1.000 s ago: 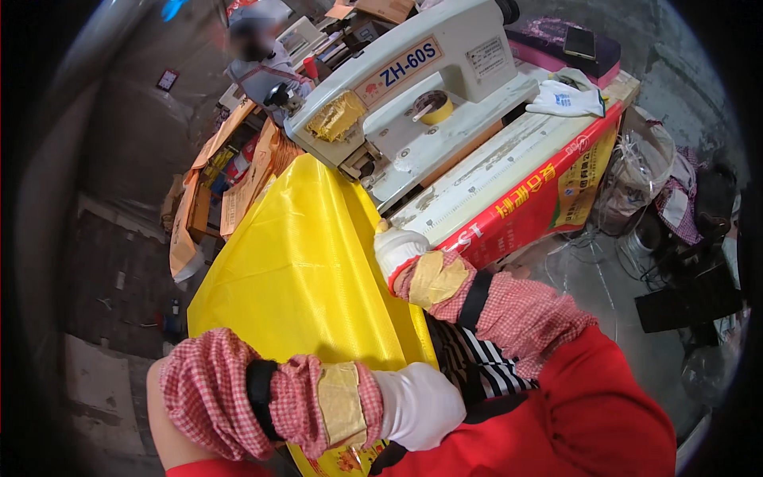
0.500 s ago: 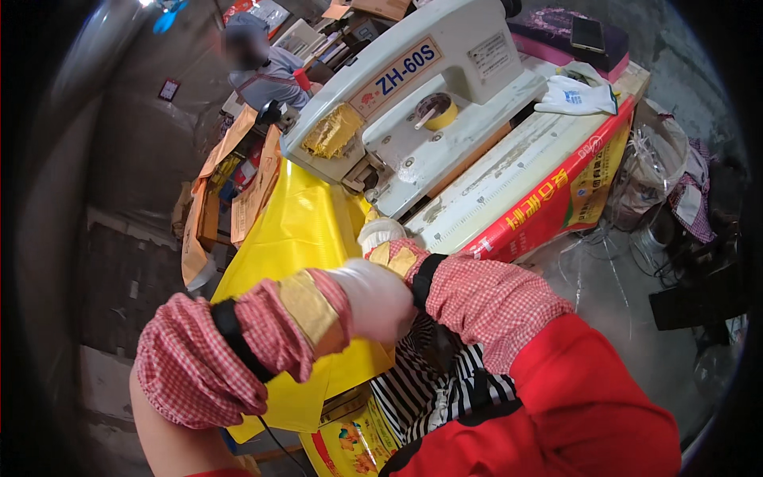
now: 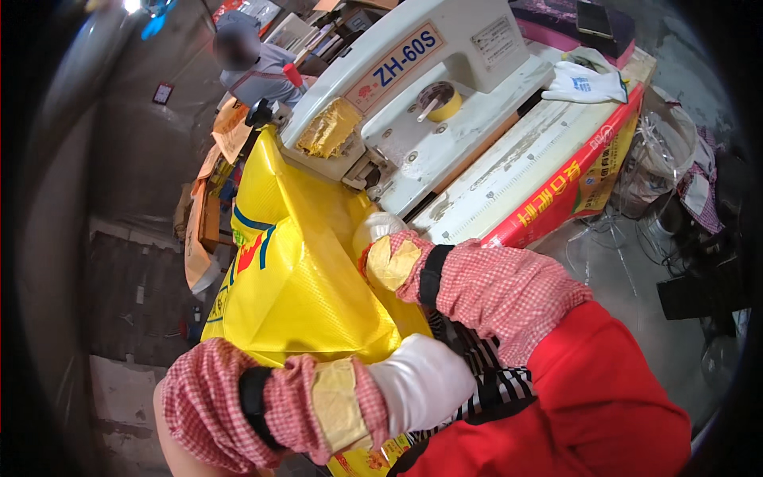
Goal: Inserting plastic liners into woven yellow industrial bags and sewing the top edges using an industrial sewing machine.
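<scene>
Right hand by near-left corner of desk, left hand at yellow sack; grips hidden, cannot tell. Best: sack smooth, hands clear of sewing machine.

Tabletop: white, scuffed, with fine ruler-like marks; slants from the centre to the upper right of the frame | near edge: red-and-yellow printed sheet, hanging down | on top: white sewing machine, upper centre; white glove, upper right; purple-and-pink box, beyond the glove
</scene>
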The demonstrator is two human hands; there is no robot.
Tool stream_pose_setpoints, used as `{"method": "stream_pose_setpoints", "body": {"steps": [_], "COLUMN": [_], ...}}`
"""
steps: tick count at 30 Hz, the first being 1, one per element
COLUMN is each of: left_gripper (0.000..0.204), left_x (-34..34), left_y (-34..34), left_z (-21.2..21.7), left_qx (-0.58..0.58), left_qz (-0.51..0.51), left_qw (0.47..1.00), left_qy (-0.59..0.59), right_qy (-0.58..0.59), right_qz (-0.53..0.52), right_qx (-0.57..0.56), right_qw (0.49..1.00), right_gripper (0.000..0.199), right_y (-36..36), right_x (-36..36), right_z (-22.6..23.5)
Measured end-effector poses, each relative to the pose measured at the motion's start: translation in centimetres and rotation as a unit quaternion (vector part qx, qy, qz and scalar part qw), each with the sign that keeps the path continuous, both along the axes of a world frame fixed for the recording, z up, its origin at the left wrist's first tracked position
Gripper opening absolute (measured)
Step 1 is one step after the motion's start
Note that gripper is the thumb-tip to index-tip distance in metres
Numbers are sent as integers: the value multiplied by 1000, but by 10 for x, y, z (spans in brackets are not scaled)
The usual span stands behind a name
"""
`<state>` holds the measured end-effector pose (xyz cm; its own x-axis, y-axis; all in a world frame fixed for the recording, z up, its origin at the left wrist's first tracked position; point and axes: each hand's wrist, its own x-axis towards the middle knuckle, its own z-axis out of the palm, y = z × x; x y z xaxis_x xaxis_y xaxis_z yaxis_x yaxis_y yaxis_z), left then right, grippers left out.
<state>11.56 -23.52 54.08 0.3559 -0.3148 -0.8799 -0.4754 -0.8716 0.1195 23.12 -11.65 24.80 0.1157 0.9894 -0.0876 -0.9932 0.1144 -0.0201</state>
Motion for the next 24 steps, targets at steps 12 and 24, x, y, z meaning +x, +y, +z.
{"method": "stream_pose_setpoints", "body": {"steps": [12, 24], "left_gripper": [11, 35], "left_x": [4, 101], "left_y": [-27, 104], "left_z": [-2, 113], "left_qx": [-21, 197], "left_qz": [14, -139], "left_qw": [996, 918], "left_qy": [-81, -313], "right_qy": [192, 364], "right_qz": [-267, -491], "right_qx": [49, 104], "right_qw": [943, 785], "right_gripper": [22, 31], "right_y": [-52, -51], "right_x": [-47, -88], "right_z": [74, 174]}}
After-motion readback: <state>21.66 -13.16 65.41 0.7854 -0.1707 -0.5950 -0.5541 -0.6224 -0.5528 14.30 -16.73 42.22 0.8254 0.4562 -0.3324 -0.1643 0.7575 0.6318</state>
